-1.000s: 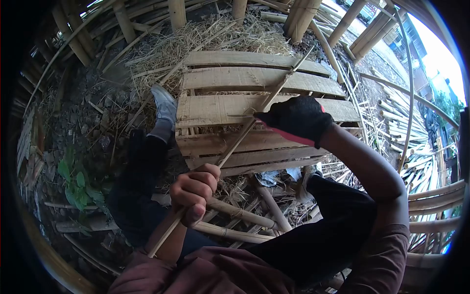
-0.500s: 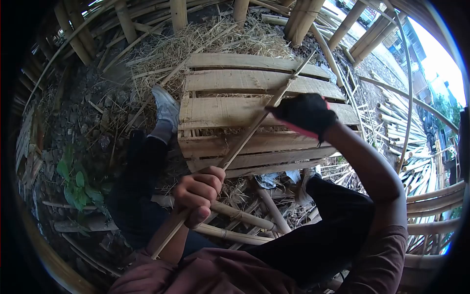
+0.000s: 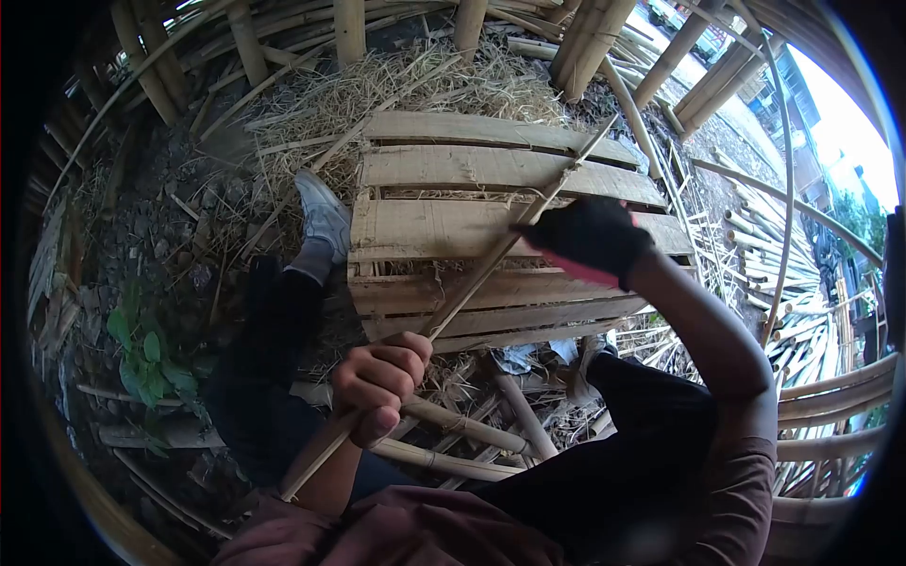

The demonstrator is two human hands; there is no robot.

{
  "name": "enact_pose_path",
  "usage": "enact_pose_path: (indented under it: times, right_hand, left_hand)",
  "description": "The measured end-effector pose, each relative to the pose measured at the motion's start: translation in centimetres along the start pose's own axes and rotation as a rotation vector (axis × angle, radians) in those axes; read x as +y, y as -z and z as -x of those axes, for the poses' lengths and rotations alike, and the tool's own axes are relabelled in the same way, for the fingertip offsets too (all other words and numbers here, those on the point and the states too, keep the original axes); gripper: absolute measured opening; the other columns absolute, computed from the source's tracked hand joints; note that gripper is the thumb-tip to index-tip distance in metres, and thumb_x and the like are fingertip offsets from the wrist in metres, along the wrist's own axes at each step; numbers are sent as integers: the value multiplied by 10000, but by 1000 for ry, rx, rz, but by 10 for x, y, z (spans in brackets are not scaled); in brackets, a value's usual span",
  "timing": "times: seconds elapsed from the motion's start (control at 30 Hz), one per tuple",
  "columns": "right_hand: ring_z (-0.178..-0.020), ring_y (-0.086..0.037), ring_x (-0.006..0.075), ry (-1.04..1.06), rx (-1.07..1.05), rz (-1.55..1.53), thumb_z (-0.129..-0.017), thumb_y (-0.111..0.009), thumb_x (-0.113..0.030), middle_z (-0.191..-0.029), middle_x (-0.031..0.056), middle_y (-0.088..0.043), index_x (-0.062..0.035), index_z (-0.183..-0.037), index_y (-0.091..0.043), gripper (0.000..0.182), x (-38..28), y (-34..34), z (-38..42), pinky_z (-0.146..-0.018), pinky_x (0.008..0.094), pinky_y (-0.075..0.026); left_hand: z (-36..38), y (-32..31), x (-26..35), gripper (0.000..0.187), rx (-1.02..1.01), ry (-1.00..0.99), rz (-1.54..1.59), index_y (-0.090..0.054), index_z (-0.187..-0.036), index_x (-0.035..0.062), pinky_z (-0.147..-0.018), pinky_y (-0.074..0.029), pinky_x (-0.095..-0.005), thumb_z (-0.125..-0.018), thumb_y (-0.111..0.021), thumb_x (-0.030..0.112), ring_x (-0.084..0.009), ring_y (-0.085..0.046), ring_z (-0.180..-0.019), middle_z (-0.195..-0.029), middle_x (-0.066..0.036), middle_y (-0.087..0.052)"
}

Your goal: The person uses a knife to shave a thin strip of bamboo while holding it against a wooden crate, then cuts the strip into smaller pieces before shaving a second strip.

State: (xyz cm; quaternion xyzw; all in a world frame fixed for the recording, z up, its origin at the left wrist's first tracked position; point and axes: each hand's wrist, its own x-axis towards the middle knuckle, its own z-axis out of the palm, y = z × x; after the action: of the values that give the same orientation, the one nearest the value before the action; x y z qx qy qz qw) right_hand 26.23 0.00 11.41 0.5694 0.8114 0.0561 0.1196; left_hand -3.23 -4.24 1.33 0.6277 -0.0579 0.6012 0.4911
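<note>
My bare left hand (image 3: pixel 382 385) is wrapped round the lower part of a long bamboo strip (image 3: pixel 478 277). The strip slants from near my chest up across a wooden slatted crate (image 3: pixel 406 228), its far end reaching past the top slats. A thin curl of shaving stands up along its upper half. On my right hand (image 3: pixel 590 241) is a black and red glove. Its fingers are closed at the strip's middle, above the crate. A dark blurred tip sticks out there, and what the hand grips is hidden.
Dry straw (image 3: pixel 472 90) lies behind the crate, below upright bamboo posts (image 3: pixel 349 33). Cut bamboo poles (image 3: pixel 802 269) are piled at the right. My shoe (image 3: pixel 323 209) rests left of the crate, with a leafy plant (image 3: pixel 151 351) farther left. Bamboo poles (image 3: pixel 472 429) cross below.
My gloved right hand has shifted slightly down along the strip, and a shaving now curls up from it. My left hand keeps its hold. The view has tilted a little.
</note>
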Motion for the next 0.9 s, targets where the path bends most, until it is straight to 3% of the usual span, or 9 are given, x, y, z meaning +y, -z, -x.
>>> enact_pose_path:
  times: [0.13,0.2,0.33,0.47,0.53,0.63,0.8,0.87,0.9]
  right_hand:
    - [-727,-704,276,72,-34,21,-986,-400,-582,-763,84,-709,-173,-905,-752,546,1,-7,3,-647,401,-569]
    - [-723,-704,267,-105,69,119,-1010,-360,-551,-804,75,-718,-190,-990,-733,520,71,-27,-10,-628,410,-566]
    - [-707,-703,262,-120,-68,168,-1027,-368,-460,-855,62,-726,-292,-1268,-622,388,8,11,-2,-599,403,-565]
    - [-650,-692,290,77,127,-77,-1018,-346,-535,-661,103,-679,-149,-718,-720,615,-29,-4,15,-598,435,-547]
    - [-670,-693,310,-424,55,-51,-1013,-285,-579,-685,131,-685,-124,-702,-718,701,24,-17,-11,-613,444,-537]
    - [-721,-694,337,-559,-13,-35,-1004,-233,-600,-772,124,-716,-138,-801,-736,713,56,-20,-19,-676,430,-547]
    - [-642,-689,313,-38,131,-108,-1013,-336,-522,-650,81,-681,-172,-789,-722,567,-54,14,19,-634,444,-560]
    - [-629,-686,315,-92,147,-81,-1009,-339,-535,-632,81,-675,-167,-776,-722,580,-3,-14,-2,-610,432,-554]
    - [-650,-692,308,-450,73,6,-1012,-323,-537,-685,93,-695,-169,-764,-723,597,43,-28,-21,-623,425,-552]
  left_hand:
    - [-2,-3,1,604,68,22,2,-282,-461,119,-596,-373,-352,-937,-589,330,-160,-370,-460,-451,14,-318]
    - [-5,-7,-4,602,65,15,1,-282,-460,121,-588,-370,-354,-934,-589,329,-160,-369,-457,-447,16,-316]
    - [-4,-6,-6,596,73,-1,-3,-288,-456,122,-574,-365,-356,-927,-592,325,-161,-366,-450,-445,19,-319]
    - [0,-5,-3,601,38,5,3,-291,-456,120,-574,-365,-357,-930,-593,332,-161,-365,-449,-445,17,-319]
    - [-4,-6,-1,602,47,11,-20,-295,-453,119,-578,-372,-354,-932,-591,331,-156,-368,-449,-441,16,-330]
    - [-8,-11,-5,605,65,25,-28,-293,-450,119,-579,-372,-351,-931,-592,333,-153,-367,-446,-437,18,-332]
    - [-3,-10,-4,613,54,-1,-16,-286,-455,118,-576,-362,-350,-926,-608,344,-156,-365,-453,-445,23,-305]
    - [-4,-10,0,612,65,27,-26,-282,-457,120,-579,-362,-352,-925,-607,342,-156,-366,-457,-449,24,-302]
    - [-5,-9,1,609,49,26,-15,-280,-460,123,-586,-360,-352,-926,-607,341,-156,-364,-460,-451,23,-305]
